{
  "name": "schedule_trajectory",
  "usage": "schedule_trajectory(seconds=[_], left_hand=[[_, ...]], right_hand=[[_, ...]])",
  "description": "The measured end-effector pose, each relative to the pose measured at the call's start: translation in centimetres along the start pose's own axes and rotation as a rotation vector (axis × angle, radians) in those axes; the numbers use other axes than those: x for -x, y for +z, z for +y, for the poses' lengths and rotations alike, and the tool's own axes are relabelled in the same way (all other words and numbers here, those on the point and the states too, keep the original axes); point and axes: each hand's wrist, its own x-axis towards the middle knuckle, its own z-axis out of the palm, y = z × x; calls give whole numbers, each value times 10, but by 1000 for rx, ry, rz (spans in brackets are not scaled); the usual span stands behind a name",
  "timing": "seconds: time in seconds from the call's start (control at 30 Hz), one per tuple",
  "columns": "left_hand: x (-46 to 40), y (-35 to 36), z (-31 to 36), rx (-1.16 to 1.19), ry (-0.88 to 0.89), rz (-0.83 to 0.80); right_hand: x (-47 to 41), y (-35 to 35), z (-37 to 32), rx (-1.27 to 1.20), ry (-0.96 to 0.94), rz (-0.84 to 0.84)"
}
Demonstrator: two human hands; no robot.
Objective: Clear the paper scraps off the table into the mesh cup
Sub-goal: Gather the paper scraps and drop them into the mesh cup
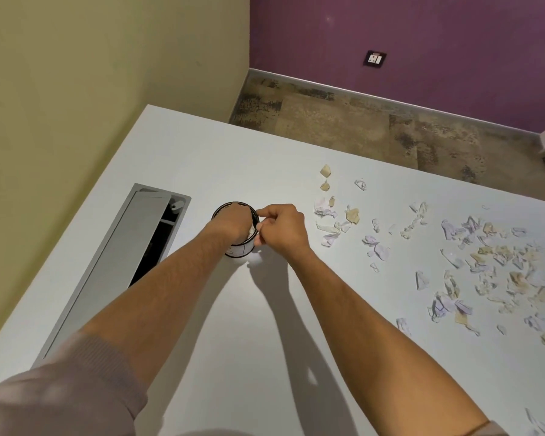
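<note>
I'm at the packing step: my left hand (233, 223) is pushed down into the mesh cup (238, 229), its fingers hidden, so I cannot tell what they hold. My right hand (282, 228) sits beside the rim, fingers curled; on what, I can't tell. Most paper scraps (491, 269) are spread toward the table's (265, 309) right edge, so next comes a reach there. The open cable tray (132, 253) sits left of the cup.

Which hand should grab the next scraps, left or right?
Right, probably. The right hand sits at the mesh cup's rim on the side facing the paper scraps, all spread to its right. The left hand is down in the cup.
</note>
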Motion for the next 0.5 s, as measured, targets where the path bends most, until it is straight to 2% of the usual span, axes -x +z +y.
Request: schedule_trajectory(seconds=[0.13,0.33,0.4,0.5], left_hand=[[13,-9,0,79,-26,17],[57,-20,12,99,-154,250],[77,-19,22,81,-150,381],[106,-7,47,208,-94,504]], right_hand=[[6,-8,0,-24,5,-16],[26,-27,2,-208,64,20],[41,-36,10,-216,46,27],[70,-48,30,-179,-25,34]])
